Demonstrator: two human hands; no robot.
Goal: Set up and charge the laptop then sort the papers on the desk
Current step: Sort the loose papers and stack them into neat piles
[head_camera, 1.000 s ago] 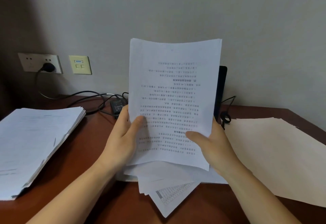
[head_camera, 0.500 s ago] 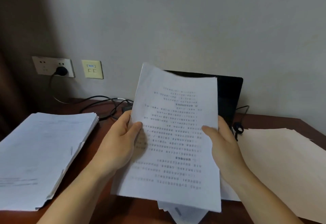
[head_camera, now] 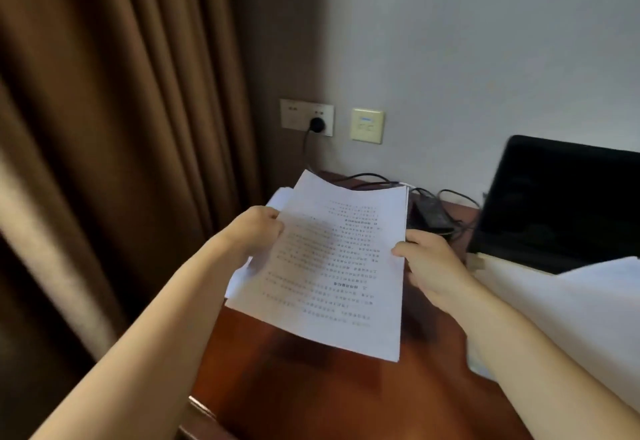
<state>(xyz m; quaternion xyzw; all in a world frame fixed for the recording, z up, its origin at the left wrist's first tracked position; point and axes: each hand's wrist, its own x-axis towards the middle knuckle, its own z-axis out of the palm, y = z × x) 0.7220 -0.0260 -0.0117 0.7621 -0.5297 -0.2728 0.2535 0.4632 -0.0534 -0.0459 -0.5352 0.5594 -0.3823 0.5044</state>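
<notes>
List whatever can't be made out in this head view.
- Print on the held sheets: blurred and too small to read.
- The paper pile at the left: only a corner shows; the held sheets and the left hand cover the rest.
- The laptop: right side cut off by the frame edge, base hidden by pale papers.
- Whether the charger brick is cabled to the laptop: the cables blur at its edge.
- The right hand: fingers under the sheets unseen.

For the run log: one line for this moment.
step: sorting | left hand: grips printed white paper sheaf | right hand: pinches its right edge | black laptop: open on brown wooden desk | black plug: in wall socket
</notes>
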